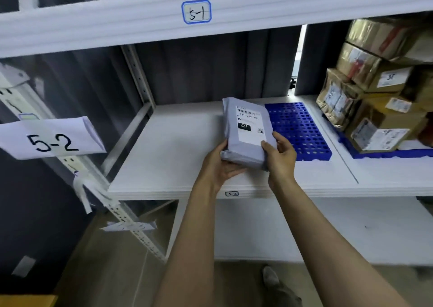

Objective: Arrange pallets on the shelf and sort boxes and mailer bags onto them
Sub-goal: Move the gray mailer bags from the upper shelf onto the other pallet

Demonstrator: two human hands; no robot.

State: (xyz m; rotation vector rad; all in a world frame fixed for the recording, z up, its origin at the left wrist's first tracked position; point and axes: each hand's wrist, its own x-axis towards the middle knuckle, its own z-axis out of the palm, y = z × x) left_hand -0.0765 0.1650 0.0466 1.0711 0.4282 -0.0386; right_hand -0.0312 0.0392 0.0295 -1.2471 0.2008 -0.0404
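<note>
From the head camera, we are looking down at a white shelf [175, 147] and at our two arms reaching in.

We are holding a grey mailer bag [246, 133] with both hands. Our left hand [220, 163] is curling around the near left corner, with its fingers tucked under. Our right hand [280, 156] is gripping the right edge, with the thumb pressing on top near the white label [249, 126]. So both hands are clamped on the bag.

The bag is tipping up a bit, with the label facing us. It is sitting over the bare shelf, just beside the left edge of a blue pallet [297, 131] full of holes. We cannot tell if its far end is touching the shelf.

Nothing is lying on that pallet, so we think the bag belongs there. The brown boxes [365, 95] are piling up on another blue pallet [386, 153] further right.

To do this step well, we are thinking of these things:
- Slide the bag to the right until it is over the holes, not over the white board.
- Lay it flat, with the label up so the numbers are easy to read.
- Leave no part hanging off the pallet.
- Let go with both hands only when it is lying flat.
</note>
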